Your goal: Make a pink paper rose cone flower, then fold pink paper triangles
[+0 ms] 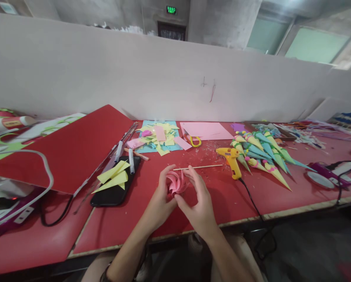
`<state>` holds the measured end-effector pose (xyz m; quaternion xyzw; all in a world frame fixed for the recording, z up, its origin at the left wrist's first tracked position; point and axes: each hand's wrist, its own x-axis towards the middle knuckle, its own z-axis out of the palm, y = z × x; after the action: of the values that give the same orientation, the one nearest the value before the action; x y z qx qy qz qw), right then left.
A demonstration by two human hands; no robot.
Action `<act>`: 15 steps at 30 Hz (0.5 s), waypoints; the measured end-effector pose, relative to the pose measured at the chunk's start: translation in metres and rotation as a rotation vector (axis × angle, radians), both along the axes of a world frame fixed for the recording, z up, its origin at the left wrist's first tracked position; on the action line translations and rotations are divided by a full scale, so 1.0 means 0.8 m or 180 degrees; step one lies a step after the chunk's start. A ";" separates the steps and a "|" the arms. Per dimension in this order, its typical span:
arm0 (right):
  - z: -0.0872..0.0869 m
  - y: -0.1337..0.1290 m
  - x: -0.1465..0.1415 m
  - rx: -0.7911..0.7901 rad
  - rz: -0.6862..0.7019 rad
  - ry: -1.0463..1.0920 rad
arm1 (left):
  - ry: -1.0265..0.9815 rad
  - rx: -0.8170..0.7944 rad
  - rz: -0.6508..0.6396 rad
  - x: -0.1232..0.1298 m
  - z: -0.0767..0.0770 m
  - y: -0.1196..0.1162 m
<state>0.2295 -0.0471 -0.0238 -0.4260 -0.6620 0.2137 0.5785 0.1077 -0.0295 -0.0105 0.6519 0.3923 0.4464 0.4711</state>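
A pink swirled paper flower (175, 182) is held between my two hands above the red table (110, 231). My left hand (162, 196) curves round its left side, fingers and thumb touching it. On the right, my right hand (196, 196) has its thumb at the flower's lower edge and its fingers near the top. A thin wooden stick (207, 167) runs behind the flower, past my right fingertips, toward a yellow glue gun (231, 159). Whether my fingers touch the stick is unclear.
A black phone (113, 199) with yellow paper pieces (113, 177) lies left. Paper scraps (160, 137), scissors (195, 141) and a pink sheet (207, 130) are behind. Several paper cones (277, 176) lie right, near the glue gun's black cable (251, 197). A large red board (75, 145) leans at left.
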 end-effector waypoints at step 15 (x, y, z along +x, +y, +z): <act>0.004 -0.002 0.007 0.0086 -0.0019 -0.0401 | 0.0069 -0.0102 -0.0098 -0.005 0.004 -0.002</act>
<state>0.2348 -0.0484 -0.0204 -0.4327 -0.6986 0.1758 0.5420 0.1041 -0.0311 -0.0074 0.6550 0.3944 0.4256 0.4841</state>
